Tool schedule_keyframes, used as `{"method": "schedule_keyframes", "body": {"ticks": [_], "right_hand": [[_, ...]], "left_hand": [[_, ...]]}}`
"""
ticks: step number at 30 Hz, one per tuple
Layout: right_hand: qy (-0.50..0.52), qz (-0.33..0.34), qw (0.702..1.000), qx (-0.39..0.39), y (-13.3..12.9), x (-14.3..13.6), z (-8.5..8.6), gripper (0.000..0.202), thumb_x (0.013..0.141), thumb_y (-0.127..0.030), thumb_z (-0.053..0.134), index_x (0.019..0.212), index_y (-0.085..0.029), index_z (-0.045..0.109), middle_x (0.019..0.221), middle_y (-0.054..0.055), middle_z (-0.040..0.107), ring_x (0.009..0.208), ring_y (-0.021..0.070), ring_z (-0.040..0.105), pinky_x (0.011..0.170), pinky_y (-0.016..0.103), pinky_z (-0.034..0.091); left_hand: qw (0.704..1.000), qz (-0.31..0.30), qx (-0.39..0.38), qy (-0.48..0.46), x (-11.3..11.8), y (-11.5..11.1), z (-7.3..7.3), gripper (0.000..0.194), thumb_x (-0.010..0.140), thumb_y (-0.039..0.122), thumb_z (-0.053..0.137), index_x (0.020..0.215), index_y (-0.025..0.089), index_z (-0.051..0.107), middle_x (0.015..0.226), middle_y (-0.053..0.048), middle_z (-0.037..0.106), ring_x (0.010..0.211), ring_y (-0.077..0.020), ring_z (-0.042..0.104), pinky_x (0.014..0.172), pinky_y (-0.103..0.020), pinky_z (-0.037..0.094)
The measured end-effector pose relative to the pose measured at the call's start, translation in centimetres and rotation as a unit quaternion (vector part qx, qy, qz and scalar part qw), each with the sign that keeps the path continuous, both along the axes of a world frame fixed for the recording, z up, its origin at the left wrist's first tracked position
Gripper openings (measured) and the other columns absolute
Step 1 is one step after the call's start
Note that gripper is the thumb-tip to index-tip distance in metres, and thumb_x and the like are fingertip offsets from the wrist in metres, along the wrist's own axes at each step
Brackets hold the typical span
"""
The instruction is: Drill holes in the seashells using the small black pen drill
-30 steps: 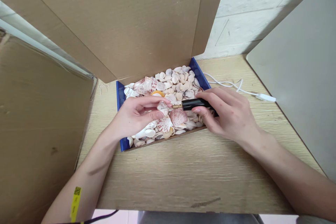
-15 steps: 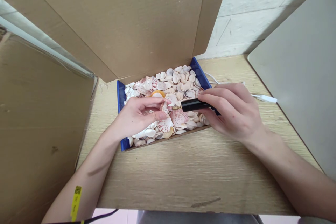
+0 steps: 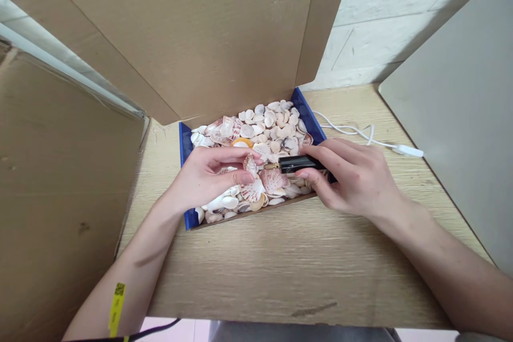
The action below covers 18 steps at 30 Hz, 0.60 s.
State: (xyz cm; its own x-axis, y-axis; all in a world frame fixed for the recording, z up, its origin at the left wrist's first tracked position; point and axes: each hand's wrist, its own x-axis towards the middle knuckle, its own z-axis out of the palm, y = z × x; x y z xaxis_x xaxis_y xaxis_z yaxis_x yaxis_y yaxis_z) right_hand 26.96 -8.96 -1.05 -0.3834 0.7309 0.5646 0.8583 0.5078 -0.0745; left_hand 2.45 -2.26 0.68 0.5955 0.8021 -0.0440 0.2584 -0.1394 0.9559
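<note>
My left hand (image 3: 212, 173) pinches a small spiral seashell (image 3: 250, 164) between thumb and fingers, above a box of shells. In my right hand (image 3: 348, 176) is a black mini electric drill (image 3: 294, 164), its brass-coloured tip pointing left at the shell. A narrow space seems to lie between tip and shell; whether a thin bit touches it I cannot tell. Beneath both hands the blue-sided box (image 3: 308, 112) holds many white, beige and pinkish shells. A reddish scallop shell (image 3: 274, 181) and an orange-rimmed shell (image 3: 242, 142) lie near the fingers.
The box stands on a wooden table (image 3: 256, 272). A tall cardboard panel (image 3: 208, 37) rises behind it and another cardboard piece (image 3: 60, 187) stands at left. A white cable with an inline switch (image 3: 407, 150) lies at right, beside a grey panel (image 3: 460, 101).
My right hand has shifted its grip, with the thumb now along the drill's near side. The drill has moved slightly right, and more of the white cable shows. My left hand stays nearly still.
</note>
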Motion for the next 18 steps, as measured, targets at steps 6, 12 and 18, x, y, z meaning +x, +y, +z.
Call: {"method": "schedule_keyframes", "body": {"ticks": [6,12,18], "right_hand": [[0.0,0.018,0.997,0.072,-0.03,0.2,0.13,0.025,0.085,-0.035,0.062,0.1,-0.016,0.06,0.08,0.005,0.068,0.066,0.0157,0.059,0.056,0.028,0.044],[0.001,0.033,0.988,0.154,0.12,0.27,0.32,0.038,0.08,-0.026,0.068,0.115,-0.02,0.056,0.093,0.007,0.071,0.08,0.0197,0.063,0.065,0.033,0.049],[0.019,0.025,0.988,0.152,0.17,0.19,0.19,0.041,0.081,-0.026,0.067,0.12,-0.026,0.054,0.096,0.004,0.071,0.085,0.0193,0.062,0.07,0.033,0.052]], "left_hand": [[1.0,0.011,0.015,0.009,0.08,0.01,-0.06,0.024,0.071,0.028,0.076,0.094,0.021,0.075,0.09,-0.003,0.075,0.081,-0.0184,0.069,0.077,-0.03,0.057],[0.999,-0.032,-0.004,0.02,0.0,0.04,0.05,0.02,0.074,0.028,0.073,0.093,0.024,0.075,0.079,0.0,0.074,0.071,-0.0154,0.066,0.066,-0.026,0.056],[0.998,-0.036,-0.059,0.001,0.17,-0.03,0.41,0.026,0.069,0.019,0.075,0.094,0.023,0.075,0.076,0.0,0.074,0.066,-0.0136,0.065,0.064,-0.025,0.057]]}}
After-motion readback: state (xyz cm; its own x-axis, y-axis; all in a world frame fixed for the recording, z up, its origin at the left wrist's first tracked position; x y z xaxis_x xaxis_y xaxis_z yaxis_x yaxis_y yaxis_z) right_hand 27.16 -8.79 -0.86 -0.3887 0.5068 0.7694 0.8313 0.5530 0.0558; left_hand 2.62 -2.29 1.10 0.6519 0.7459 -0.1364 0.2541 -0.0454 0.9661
